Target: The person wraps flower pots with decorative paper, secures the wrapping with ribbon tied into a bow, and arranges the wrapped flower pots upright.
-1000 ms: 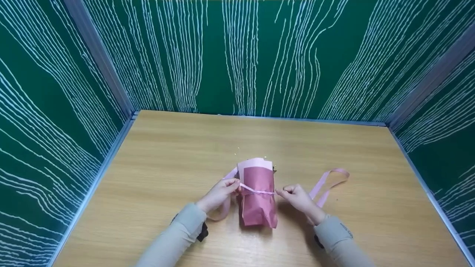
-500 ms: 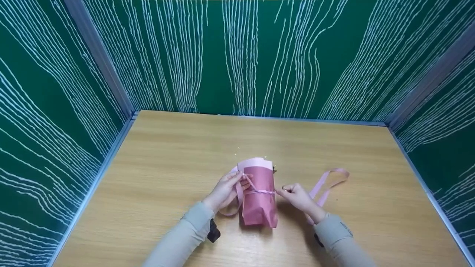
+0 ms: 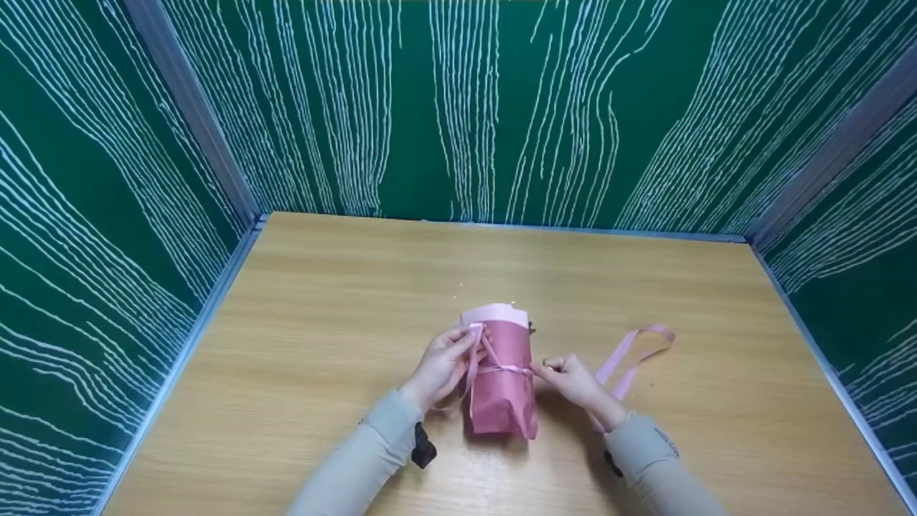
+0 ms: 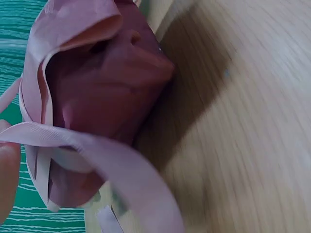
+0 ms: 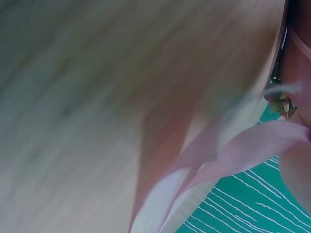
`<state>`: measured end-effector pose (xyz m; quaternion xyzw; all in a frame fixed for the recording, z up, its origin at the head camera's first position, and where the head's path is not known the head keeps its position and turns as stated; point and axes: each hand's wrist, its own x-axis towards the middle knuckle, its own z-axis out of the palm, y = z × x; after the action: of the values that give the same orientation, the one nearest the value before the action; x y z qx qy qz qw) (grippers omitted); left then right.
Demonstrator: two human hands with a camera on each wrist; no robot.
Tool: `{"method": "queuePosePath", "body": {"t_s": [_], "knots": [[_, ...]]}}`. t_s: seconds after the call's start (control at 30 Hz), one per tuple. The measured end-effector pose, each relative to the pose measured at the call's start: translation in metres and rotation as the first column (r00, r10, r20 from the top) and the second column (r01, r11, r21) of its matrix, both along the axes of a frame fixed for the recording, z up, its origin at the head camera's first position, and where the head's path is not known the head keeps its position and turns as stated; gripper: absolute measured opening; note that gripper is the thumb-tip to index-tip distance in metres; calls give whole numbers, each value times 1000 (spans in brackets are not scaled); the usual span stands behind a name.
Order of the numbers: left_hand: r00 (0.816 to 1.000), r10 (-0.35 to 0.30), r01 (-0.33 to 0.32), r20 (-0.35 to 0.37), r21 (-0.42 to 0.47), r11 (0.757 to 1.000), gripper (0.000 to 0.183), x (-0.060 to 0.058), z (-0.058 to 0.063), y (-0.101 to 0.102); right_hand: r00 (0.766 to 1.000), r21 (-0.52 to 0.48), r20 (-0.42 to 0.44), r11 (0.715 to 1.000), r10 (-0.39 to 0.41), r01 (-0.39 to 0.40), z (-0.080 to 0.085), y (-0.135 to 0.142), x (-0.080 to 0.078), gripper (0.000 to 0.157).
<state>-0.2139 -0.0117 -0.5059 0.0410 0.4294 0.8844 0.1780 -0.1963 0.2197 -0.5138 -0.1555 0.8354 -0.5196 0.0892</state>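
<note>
A bouquet wrapped in pink paper (image 3: 501,412) lies on the table between my hands, its paler open end pointing away. Round its middle runs a thin pink ribbon (image 3: 512,370), crossed at the front. My left hand (image 3: 438,367) pinches one length of it against the upper left side of the wrap; in the left wrist view that ribbon (image 4: 129,165) hangs down from the fingertips in a broad curve. At the right edge of the wrap, my right hand (image 3: 575,383) pinches the other length with curled fingers. Small green leaves (image 5: 285,104) show at the bouquet's mouth in the right wrist view.
The ribbon's loose tail (image 3: 622,355) loops over the wooden table (image 3: 344,287) to the right of my right hand. Tiny white bits (image 3: 458,290) lie beyond the bouquet. Green walls with white wavy lines (image 3: 412,107) enclose the table at the back and sides.
My left hand has moved from the wrap's left edge up and right, over its front, bringing its ribbon length along, now folded downward from the fingertips. My right hand stays in place.
</note>
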Motion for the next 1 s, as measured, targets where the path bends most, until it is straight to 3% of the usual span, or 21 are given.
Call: {"method": "queuePosePath", "body": {"t_s": [0.3, 0.47, 0.67, 1.0], "knots": [[996, 93, -93, 14, -12, 996, 21, 0, -1, 17, 1000, -15, 17, 1000, 17, -17, -1, -4, -1, 45], [995, 103, -104, -19, -71, 992, 26, 0, -5, 19, 999, -7, 36, 1000, 12, -11, 0, -6, -1, 45], [993, 95, -103, -69, -134, 986, 10, -1, -5, 22, 999, -18, -28, 1000, 20, -21, -2, -7, -2, 45], [988, 137, -147, -68, -178, 973, 22, -5, -8, 26, 1000, -6, -21, 1000, 14, -14, -2, -9, -1, 44]]}}
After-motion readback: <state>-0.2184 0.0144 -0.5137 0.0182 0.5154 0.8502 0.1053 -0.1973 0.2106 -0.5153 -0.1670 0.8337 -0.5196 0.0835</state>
